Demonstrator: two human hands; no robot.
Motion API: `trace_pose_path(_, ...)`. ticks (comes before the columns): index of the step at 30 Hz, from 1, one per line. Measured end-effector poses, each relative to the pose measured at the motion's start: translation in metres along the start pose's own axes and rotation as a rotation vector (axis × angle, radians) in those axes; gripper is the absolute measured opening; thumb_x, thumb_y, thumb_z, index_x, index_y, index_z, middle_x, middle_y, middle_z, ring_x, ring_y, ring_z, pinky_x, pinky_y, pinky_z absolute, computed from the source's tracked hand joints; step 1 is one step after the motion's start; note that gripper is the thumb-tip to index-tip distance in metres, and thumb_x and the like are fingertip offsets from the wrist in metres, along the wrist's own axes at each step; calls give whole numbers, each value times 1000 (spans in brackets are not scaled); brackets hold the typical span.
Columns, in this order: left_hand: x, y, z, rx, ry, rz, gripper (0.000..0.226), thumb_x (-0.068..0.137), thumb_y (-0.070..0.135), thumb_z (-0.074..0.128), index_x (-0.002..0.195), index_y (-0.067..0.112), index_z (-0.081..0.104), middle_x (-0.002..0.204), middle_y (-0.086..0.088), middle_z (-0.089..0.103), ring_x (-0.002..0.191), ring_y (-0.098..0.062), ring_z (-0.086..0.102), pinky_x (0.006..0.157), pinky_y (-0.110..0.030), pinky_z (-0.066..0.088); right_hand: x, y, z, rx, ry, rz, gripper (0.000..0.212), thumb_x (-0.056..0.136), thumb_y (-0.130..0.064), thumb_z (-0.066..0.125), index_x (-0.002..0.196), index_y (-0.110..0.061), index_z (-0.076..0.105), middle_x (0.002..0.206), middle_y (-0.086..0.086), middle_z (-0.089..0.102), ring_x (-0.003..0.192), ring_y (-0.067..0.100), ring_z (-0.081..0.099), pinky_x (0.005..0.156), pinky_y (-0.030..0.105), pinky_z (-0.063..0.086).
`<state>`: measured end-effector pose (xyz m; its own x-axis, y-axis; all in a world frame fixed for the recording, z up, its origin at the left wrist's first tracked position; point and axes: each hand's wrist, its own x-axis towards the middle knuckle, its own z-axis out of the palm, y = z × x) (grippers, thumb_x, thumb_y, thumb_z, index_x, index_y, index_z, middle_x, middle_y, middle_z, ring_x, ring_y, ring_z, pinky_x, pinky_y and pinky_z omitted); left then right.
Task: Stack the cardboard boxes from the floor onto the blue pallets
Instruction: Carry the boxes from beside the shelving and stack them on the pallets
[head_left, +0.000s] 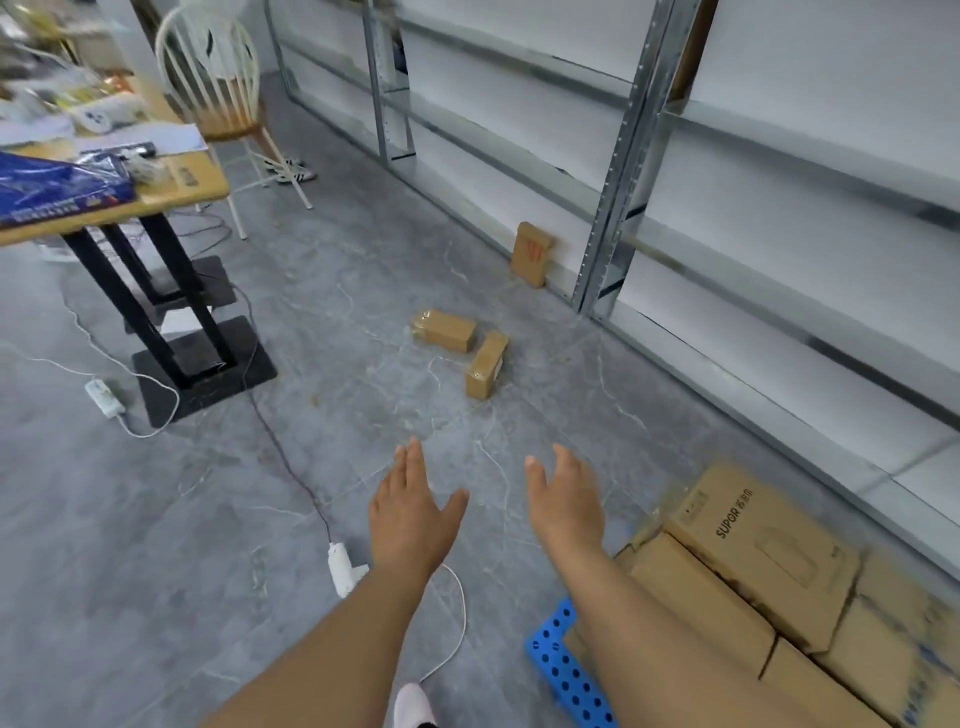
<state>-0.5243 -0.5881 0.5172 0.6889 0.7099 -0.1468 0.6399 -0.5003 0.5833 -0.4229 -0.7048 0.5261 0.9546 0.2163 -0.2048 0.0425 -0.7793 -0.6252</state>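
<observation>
Two small taped cardboard boxes lie on the grey floor ahead: one on its side, another just right of it. A third box leans upright against the shelving farther back. My left hand and my right hand reach forward above the floor, both empty with fingers spread, well short of the boxes. At the lower right a blue pallet with round holes carries several stacked cardboard boxes, the top one printed SUPOR.
Metal shelving runs along the right wall. A wooden table on black legs stands at the left, cluttered on top, with a chair behind it. Cables, a power strip and a white plug lie on the floor.
</observation>
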Motion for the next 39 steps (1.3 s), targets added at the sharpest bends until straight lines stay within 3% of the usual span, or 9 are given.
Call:
trace_pose_path(9,121,1,-14,9,-21,10,86,89,53,48,149,21,-4,159,-1,3,145,-21,10,117,-38,13,91,-72,33,1,17,-14,54,95,-42,39,142,-15,34,143,9,39,129,24,40,100,35,36)
trace_pose_path(16,221,30,3,21,-23,3,88,88,53,49,149,19,-4,154,-6,23,142,-23,21,116,-39,18,196,-92,38,20,10,-16,53,97,-43,33,142,-15,35,143,8,39,130,23,39,101,37,36)
trace_pose_path(29,440,162,63,-14,-68,-92,89,87,53,51,149,22,-5,155,-4,19,143,-23,17,116,-39,16,457,-130,16,-59,-108,-5,52,97,-43,33,140,-14,36,138,9,43,126,23,42,100,34,35)
trace_pose_path(39,530,143,68,-4,-102,-234,88,87,50,53,150,20,-3,155,-6,21,142,-24,20,116,-39,18,545,-168,57,-70,-224,58,49,98,-38,36,140,-14,35,141,8,41,127,24,41,98,35,37)
